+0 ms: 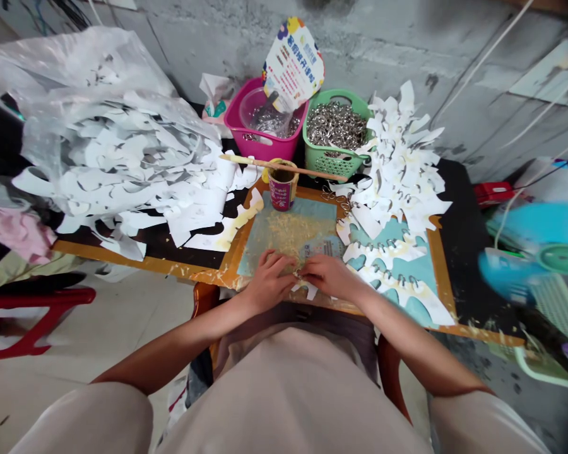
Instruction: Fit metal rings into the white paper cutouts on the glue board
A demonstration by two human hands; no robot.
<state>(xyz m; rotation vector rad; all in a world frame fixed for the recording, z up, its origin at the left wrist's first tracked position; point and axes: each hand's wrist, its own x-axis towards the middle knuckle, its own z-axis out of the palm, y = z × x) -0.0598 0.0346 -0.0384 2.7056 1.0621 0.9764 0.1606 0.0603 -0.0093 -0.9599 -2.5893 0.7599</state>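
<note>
My left hand (268, 282) and my right hand (328, 275) meet at the near edge of a glue-smeared blue work mat (284, 233). Both pinch a small white paper cut-out (307, 289) with a metal ring at their fingertips. A small glue can (281, 186) with a wooden stick (284, 167) laid across it stands at the mat's far edge. Finished white cut-outs with rings (397, 265) lie in rows to the right of my right hand.
A green basket of metal rings (337, 132) and a pink basket (260, 129) stand at the back. A big heap of white cut-outs in plastic (108, 145) fills the left. A blue fan (534, 252) sits right, a red stool (33, 315) lower left.
</note>
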